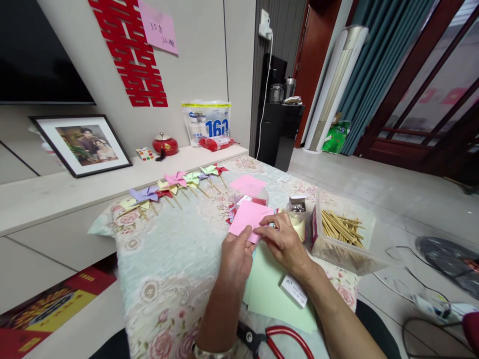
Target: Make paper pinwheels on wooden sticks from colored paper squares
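Nearest the camera: red-handled scissors (277, 339) lie on the floral tablecloth (164, 269), beside a light green sheet (269, 294) and a small white box (294, 290). Above these, left hand (236, 257) and right hand (285, 243) both pinch a pink paper square (247, 218), held just over the table. To the right, a clear tub of wooden sticks (341, 228). Farthest along the table, a row of paper pinwheels (175, 185).
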### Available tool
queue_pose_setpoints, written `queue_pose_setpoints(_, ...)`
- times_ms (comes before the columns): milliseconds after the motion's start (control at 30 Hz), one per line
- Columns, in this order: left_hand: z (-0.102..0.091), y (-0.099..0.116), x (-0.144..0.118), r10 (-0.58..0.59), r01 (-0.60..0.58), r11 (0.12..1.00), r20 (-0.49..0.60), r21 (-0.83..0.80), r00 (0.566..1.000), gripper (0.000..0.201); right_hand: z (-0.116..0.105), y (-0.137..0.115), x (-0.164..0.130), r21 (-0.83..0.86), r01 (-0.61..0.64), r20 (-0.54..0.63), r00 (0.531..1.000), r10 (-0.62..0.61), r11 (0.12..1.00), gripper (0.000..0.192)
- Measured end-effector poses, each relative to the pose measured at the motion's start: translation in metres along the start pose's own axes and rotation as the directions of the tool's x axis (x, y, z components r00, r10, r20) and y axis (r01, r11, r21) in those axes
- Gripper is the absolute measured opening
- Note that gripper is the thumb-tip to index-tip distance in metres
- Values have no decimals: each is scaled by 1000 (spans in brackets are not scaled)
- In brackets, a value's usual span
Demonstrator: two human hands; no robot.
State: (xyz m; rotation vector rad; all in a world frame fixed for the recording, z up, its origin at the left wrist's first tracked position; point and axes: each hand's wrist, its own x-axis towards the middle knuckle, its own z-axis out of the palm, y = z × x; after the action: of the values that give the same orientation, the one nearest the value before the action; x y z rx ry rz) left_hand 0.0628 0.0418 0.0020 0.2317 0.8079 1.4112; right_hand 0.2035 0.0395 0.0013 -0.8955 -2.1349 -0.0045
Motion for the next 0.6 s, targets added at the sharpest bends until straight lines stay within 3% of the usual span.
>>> queue_pose_setpoints(200, -1, -2, 0, 37, -36, 999, -14, 37, 999, 34, -3, -2, 1, 31, -25, 42, 999, 23, 999, 42)
queue_pose_setpoints(600, 1, -3, 0, 66, -68, 994, 15, 89, 998, 32, -5, -3, 4, 53, -26, 34, 999, 25, 998, 18)
